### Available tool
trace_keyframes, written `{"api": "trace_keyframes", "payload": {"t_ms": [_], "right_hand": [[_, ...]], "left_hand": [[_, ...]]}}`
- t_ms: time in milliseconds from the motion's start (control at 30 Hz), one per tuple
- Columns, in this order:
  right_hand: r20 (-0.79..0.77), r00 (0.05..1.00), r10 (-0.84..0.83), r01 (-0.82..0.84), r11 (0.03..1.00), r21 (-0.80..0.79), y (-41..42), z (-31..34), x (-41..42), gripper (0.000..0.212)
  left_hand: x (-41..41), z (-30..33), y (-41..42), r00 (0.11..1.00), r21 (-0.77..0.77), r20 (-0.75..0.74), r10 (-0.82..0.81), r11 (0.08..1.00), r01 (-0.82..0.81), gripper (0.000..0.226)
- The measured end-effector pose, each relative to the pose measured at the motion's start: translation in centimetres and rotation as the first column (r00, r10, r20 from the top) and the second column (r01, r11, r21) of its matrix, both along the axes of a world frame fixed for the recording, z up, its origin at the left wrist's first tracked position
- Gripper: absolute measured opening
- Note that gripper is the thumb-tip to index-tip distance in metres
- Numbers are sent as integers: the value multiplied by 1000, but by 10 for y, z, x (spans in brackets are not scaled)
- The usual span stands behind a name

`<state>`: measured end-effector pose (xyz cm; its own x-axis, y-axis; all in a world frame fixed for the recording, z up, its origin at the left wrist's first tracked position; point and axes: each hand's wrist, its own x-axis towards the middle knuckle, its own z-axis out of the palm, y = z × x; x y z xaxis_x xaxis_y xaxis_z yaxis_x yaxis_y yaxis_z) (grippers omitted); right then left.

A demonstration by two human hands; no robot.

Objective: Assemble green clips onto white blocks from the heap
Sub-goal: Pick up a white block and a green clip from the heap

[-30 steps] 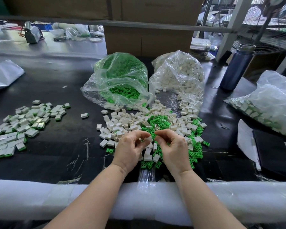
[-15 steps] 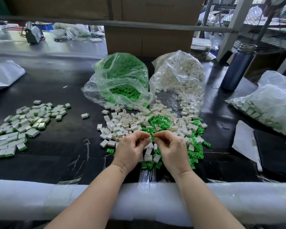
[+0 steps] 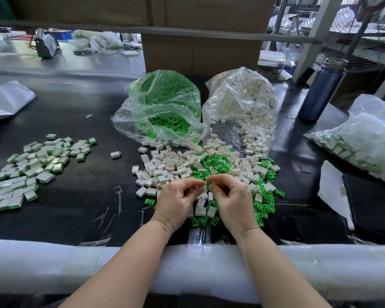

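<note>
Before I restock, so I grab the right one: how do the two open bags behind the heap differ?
The left bag holds green clips; the right bag holds white blocks. The left bag's mouth gapes toward the heap, with loose clips visible inside; the right bag's blocks spill out onto the table. The left bag's film looks green-tinted, the right bag's whitish. Both are clear crumpled plastic, lying side by side.

A dark tabletop [image 3: 80, 196] with a white padded front edge [image 3: 53, 263] carries everything. At its middle lies a heap of white blocks [image 3: 176, 167] mixed with green clips [image 3: 213, 163]. Just behind the heap slump 2 clear bags, 1 of green clips [image 3: 165, 107] and 1 of white blocks [image 3: 242, 101], both spilling forward. To the left spreads a pile of assembled pieces [image 3: 31, 170]. On the right rest a dark bottle [image 3: 320, 90], another filled bag [image 3: 365, 138] and white paper [image 3: 331, 185].
</note>
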<state>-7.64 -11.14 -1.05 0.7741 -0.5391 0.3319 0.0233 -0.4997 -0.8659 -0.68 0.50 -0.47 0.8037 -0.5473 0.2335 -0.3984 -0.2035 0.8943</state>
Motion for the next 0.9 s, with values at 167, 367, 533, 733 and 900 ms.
{"api": "trace_keyframes", "payload": {"t_ms": [167, 367, 533, 733, 900], "right_hand": [[4, 1000, -16, 15, 1000, 19, 1, 1, 0, 21], [-6, 1000, -25, 25, 1000, -1, 2, 2, 0, 17], [-12, 999, -33, 33, 999, -12, 2, 4, 0, 16], [-31, 999, -18, 18, 1000, -1, 1, 4, -1, 18], [-47, 999, 2, -3, 1000, -19, 0, 3, -2, 16]], "left_hand": [[0, 0, 0, 1000, -2, -22, 9, 1000, -9, 15], [0, -1, 0, 1000, 1, -27, 15, 1000, -15, 15], [0, -1, 0, 1000, 6, -18, 4, 1000, -3, 14], [0, -1, -1, 1000, 18, 3, -10, 1000, 10, 14], [0, -1, -1, 998, 81, 61, -29, 996, 24, 15]]}}
